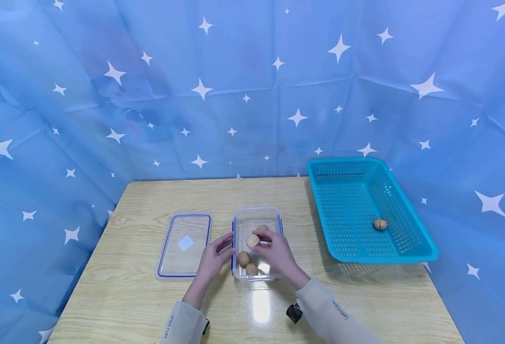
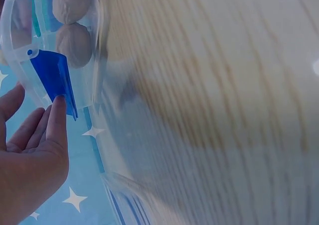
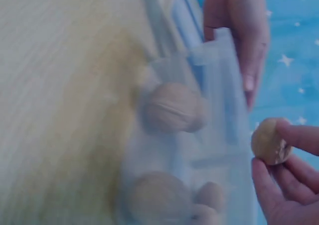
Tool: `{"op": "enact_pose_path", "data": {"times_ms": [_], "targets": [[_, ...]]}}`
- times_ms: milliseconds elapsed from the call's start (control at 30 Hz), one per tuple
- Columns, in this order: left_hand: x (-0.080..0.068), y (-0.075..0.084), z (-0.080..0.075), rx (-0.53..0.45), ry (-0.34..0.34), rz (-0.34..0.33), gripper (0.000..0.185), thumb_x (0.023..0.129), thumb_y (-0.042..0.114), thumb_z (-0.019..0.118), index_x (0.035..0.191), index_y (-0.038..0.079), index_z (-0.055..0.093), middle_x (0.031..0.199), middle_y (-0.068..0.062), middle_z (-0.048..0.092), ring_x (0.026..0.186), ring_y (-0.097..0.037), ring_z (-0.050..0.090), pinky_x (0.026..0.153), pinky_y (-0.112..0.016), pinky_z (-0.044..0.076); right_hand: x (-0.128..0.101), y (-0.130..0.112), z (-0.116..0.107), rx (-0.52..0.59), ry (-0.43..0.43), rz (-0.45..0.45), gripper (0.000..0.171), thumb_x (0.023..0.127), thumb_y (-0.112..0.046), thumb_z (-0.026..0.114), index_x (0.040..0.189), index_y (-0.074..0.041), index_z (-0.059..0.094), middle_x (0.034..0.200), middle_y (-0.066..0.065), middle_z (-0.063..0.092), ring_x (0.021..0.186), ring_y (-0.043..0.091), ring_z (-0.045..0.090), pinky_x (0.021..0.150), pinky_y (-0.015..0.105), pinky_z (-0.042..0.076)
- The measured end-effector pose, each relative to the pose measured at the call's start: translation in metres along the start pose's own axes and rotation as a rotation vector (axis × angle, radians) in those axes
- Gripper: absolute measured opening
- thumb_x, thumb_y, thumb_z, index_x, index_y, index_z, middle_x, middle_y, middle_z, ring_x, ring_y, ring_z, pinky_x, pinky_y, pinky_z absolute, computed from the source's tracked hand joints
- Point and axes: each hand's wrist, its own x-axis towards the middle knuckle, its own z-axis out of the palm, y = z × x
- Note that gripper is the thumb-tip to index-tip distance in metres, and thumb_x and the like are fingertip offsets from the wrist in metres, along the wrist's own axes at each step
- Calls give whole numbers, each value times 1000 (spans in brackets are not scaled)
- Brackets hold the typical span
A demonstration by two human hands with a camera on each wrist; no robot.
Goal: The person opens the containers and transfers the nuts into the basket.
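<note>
Head view first: the right hand (image 1: 278,251) pinches a walnut (image 1: 253,240) between fingertips and thumb, holding it just above the clear container (image 1: 257,212) at mid-table. The left hand (image 1: 213,258) lies with straight, relaxed fingers against the container's left wall, by a blue clip (image 2: 56,75), steadying the box and gripping nothing. Three more walnuts remain inside: two near the front wall (image 1: 244,258) (image 1: 251,269) and one at the back (image 1: 262,228), partly hidden by the fingers.

Right wrist view confirms the pinch: the nut (image 3: 269,141) sits between the fingertips, clear of the box rim, with nothing else touching it. A grip like that is light, so I'd judge the sensible way is to lift straight up past the walls before swinging sideways, keeping the thumb well under the round shell so it cannot roll out.

Now the room around. To the right stands the teal basket (image 1: 407,258), well apart from the container, one walnut (image 1: 379,224) already lying in it; the bare wood between them gives an open lane. The basket's near rim is raised, so any carry has to pass over it. On the left, the container's lid (image 1: 184,245) lies flat just beside the left hand. The front table edge (image 1: 106,306) is near the forearms, and the starry blue cloth (image 1: 252,95) closes in behind and on both sides.
</note>
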Motion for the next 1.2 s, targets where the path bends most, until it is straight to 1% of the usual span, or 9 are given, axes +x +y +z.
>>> {"op": "enact_pose_path", "data": {"times_ms": [167,267,467,600,700,867,1067,1133,1200], "targets": [[-1,0,0,-7,3,12,49,91,-4,65,138,-10,51,139,-31,55,130,-46,54,108,-51,50,1,-18,-14,11,48,14,40,81,5,76,120,-4,69,124,18,68,114,36,67,92,28,62],[-1,-1,0,-8,2,2,50,91,-3,66,138,-9,51,140,-30,55,130,-45,54,108,-49,51,2,-27,-25,31,52,9,40,83,2,76,122,-4,68,126,18,67,116,36,66,94,29,61],[0,0,-1,15,-5,-10,50,91,0,66,139,-5,52,140,-27,56,131,-42,55,109,-45,51,7,-43,-51,49,69,-54,41,86,-2,75,126,-3,66,127,20,66,119,35,64,97,28,60],[0,2,-1,17,-8,-16,51,91,1,67,139,-4,52,141,-27,56,131,-42,55,109,-44,51,12,-56,-72,46,85,-85,41,87,-2,73,128,-2,64,129,21,65,122,36,62,99,29,58],[0,2,-1,13,-10,-24,51,91,2,67,140,-4,52,141,-26,56,132,-42,54,108,-41,52,16,-63,-89,58,111,-103,42,88,-1,73,129,-1,63,131,22,64,124,36,61,99,26,58],[-1,2,-2,18,-8,-27,51,91,1,67,140,-4,52,141,-26,56,132,-42,54,107,-39,53,24,-70,-114,33,178,-137,42,89,-4,73,130,-3,63,132,20,64,122,33,62,94,17,58],[-2,3,0,16,-8,-16,50,91,-1,66,139,-7,51,140,-30,55,131,-44,54,106,-40,54,34,-69,-146,-20,261,-178,44,92,-10,71,134,-6,61,135,18,63,120,23,63,93,11,56],[-2,2,0,8,-9,-10,50,92,-2,65,139,-9,50,140,-31,54,131,-45,54,106,-40,54,39,-67,-157,-26,290,-175,44,92,-12,71,135,-7,61,136,17,62,122,23,63,92,10,56],[-2,1,0,5,-9,-9,50,92,-2,65,139,-9,50,139,-32,54,131,-46,53,105,-40,54,44,-64,-167,-31,319,-166,45,92,-13,71,136,-7,60,138,17,61,125,26,62,93,10,56]]}}
